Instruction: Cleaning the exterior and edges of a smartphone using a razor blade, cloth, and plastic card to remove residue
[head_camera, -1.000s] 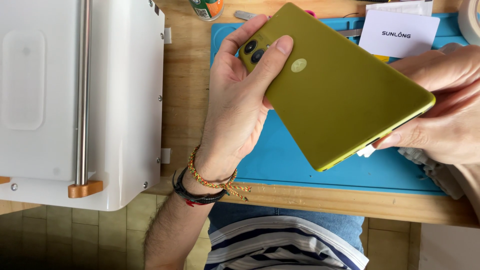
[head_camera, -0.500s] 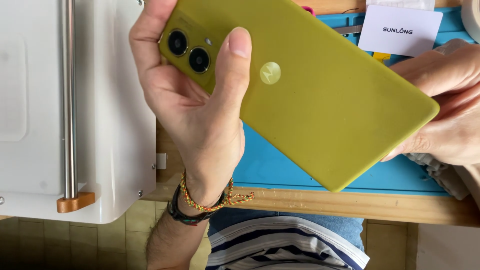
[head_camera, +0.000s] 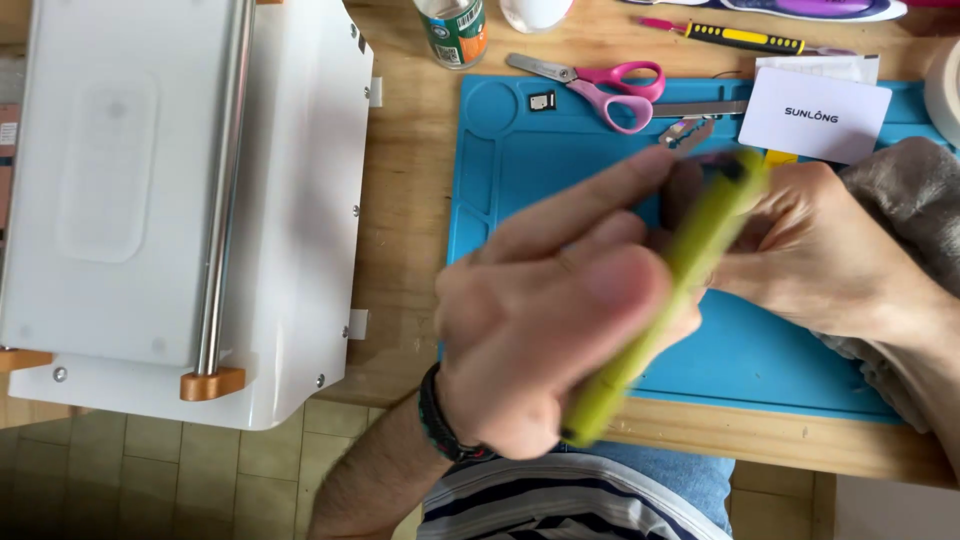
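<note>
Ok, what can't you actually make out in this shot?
Head view only:
- Green phone: edge-on and motion-blurred; both faces hidden.
- Left hand: blurred, grip detail unclear.
- Right hand: fingertips hidden behind the phone.
- Bottle: top cut by the frame edge.

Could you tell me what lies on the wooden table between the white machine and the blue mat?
In the head view, only bare wood of the table shows between the white machine and the blue mat.
</note>
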